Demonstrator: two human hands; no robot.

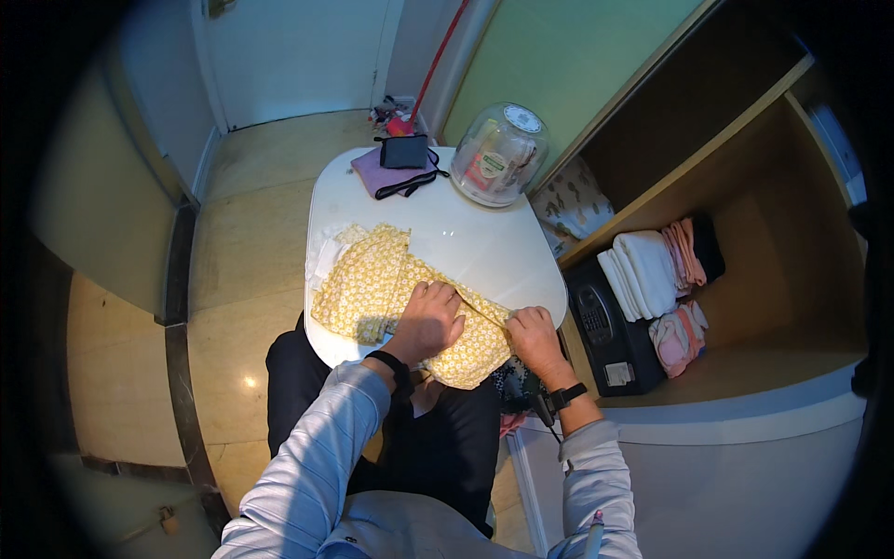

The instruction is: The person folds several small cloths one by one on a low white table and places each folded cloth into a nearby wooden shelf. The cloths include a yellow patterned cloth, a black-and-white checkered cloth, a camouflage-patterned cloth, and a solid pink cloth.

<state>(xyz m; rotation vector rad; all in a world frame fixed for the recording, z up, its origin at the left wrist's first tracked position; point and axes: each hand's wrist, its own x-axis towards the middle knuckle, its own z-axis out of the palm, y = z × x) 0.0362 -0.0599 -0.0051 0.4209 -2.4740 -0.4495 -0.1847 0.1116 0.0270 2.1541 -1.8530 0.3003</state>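
A yellow floral cloth garment [360, 283] lies partly over the near edge of a white table [475, 244], its lower right part hanging towards my lap. My left hand [427, 318] rests on the cloth near its middle, fingers bent and pressed to the fabric. At the cloth's right end, my right hand [536, 337] pinches its edge between thumb and fingers. A dark line or fold runs along the cloth between the two hands. White lace-like fabric [327, 258] shows at the cloth's left side.
A clear domed container [499, 157] and a purple pouch [374, 171] with a small black pouch [404, 151] on it stand at the table's far side. To the right, a cabinet holds a black safe [601, 328], folded white towels [639, 272] and folded pink clothes [679, 339].
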